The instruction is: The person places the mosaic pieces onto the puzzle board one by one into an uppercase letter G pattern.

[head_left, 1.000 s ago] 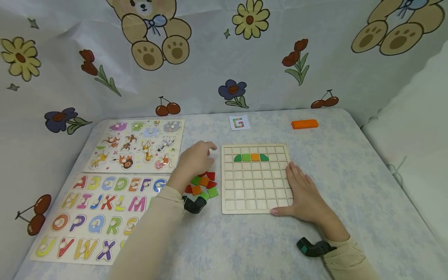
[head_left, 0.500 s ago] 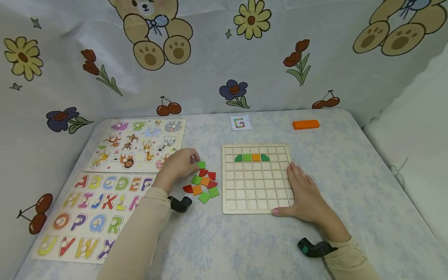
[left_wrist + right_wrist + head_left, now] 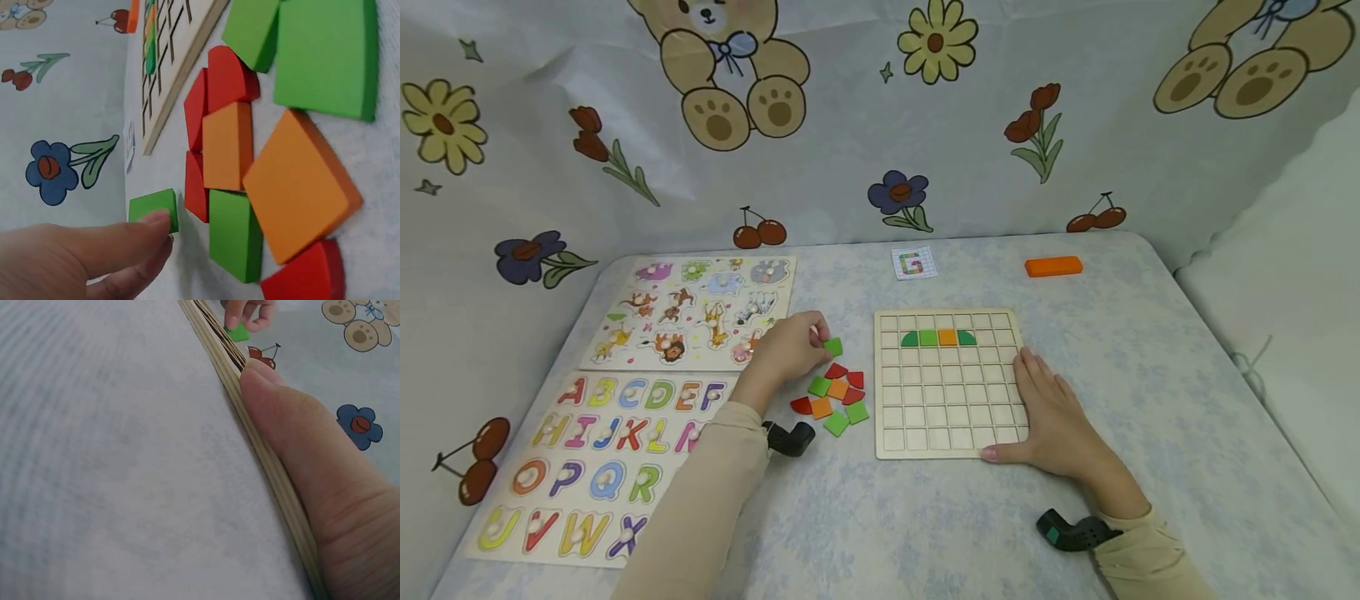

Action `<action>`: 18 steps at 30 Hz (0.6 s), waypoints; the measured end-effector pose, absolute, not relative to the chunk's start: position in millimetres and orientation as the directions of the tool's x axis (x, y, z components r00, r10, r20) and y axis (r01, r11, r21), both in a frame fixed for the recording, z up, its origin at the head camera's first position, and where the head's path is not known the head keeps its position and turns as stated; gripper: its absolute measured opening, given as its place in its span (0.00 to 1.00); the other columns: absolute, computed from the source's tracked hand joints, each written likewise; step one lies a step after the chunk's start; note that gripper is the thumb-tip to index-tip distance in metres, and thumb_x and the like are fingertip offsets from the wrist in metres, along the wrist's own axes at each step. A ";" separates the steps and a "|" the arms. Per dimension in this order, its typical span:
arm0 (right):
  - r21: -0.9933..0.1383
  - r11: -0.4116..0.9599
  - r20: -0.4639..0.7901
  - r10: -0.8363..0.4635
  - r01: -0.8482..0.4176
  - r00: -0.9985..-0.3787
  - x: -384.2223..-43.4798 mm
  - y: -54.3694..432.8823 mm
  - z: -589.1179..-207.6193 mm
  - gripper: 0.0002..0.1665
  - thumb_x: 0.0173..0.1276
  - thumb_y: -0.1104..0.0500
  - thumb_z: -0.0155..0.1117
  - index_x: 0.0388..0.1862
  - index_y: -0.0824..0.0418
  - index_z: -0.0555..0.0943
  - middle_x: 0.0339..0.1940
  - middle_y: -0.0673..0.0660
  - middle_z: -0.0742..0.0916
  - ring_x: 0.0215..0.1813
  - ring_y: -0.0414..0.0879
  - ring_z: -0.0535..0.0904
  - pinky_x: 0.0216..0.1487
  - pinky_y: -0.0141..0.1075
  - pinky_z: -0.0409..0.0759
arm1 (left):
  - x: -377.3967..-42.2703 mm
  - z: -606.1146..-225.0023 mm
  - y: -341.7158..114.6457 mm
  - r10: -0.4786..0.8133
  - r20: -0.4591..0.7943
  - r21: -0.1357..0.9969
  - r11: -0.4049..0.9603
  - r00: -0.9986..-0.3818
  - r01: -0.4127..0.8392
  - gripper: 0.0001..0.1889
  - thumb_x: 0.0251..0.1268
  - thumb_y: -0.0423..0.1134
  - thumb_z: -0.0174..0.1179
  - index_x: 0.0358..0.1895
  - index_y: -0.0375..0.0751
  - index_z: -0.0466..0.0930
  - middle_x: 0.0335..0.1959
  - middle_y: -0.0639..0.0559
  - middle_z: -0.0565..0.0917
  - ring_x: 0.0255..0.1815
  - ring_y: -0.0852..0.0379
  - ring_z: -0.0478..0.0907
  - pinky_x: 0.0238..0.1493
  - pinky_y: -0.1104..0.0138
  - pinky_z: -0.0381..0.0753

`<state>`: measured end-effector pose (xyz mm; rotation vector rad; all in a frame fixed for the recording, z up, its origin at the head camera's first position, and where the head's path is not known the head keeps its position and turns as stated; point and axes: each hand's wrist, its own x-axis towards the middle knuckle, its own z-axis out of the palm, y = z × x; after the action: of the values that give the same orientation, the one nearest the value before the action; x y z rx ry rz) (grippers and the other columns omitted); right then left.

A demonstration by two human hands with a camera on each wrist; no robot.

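Note:
My left hand [image 3: 792, 346] pinches a green square tile [image 3: 833, 347] between thumb and fingers, just above the pile of loose tiles. In the left wrist view the tile [image 3: 145, 205] stands out past the thumb tip. Below that hand lie several red, orange and green tiles [image 3: 838, 388]. To their right is a wooden grid board [image 3: 951, 400], with a row of dark green, light green and orange pieces [image 3: 937, 337] near its top. My right hand [image 3: 1063, 429] rests along the board's right edge, fingers straight and thumb at the lower corner.
A small card [image 3: 913, 263] with a coloured G lies behind the board. An orange block [image 3: 1054, 266] sits at the back right. On the left are an animal puzzle board [image 3: 700, 283] and a letter puzzle board [image 3: 583, 492].
My left hand has drawn back left from beside the board's edge and now shows a green tile in its fingertips. The right hand stays where it was.

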<state>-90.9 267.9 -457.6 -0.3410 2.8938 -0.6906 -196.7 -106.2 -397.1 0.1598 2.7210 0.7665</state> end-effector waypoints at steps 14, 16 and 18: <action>-0.451 0.872 -0.087 -0.255 -0.191 -0.963 -91.2 266.7 -457.1 0.90 0.37 0.19 0.72 0.81 0.66 0.35 0.83 0.63 0.41 0.83 0.63 0.38 0.75 0.66 0.42 | -186.8 -402.7 -52.6 0.276 -0.184 0.764 0.644 -0.943 0.039 0.06 0.63 0.43 0.68 0.40 0.53 0.81 0.38 0.54 0.85 0.33 0.53 0.78 0.32 0.64 0.76; -0.447 0.874 -0.086 -0.255 -0.192 -0.963 -91.5 266.5 -457.2 0.90 0.37 0.19 0.72 0.81 0.66 0.35 0.83 0.63 0.42 0.83 0.63 0.38 0.75 0.66 0.42 | -185.6 -405.3 -43.4 0.274 -0.170 0.763 0.645 -0.947 0.049 0.06 0.63 0.44 0.68 0.40 0.54 0.82 0.37 0.55 0.85 0.34 0.54 0.79 0.33 0.64 0.77; -0.444 0.875 -0.086 -0.255 -0.192 -0.963 -91.6 266.4 -457.2 0.90 0.37 0.18 0.72 0.81 0.66 0.35 0.83 0.63 0.42 0.83 0.63 0.38 0.75 0.66 0.42 | -184.5 -407.7 -35.7 0.267 -0.159 0.760 0.648 -0.951 0.055 0.06 0.62 0.44 0.69 0.40 0.54 0.83 0.37 0.56 0.85 0.35 0.56 0.80 0.33 0.64 0.77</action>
<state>-91.6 266.4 -457.2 -0.3479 2.9039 -0.6650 -184.5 -35.7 -407.7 0.2602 2.6117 1.1919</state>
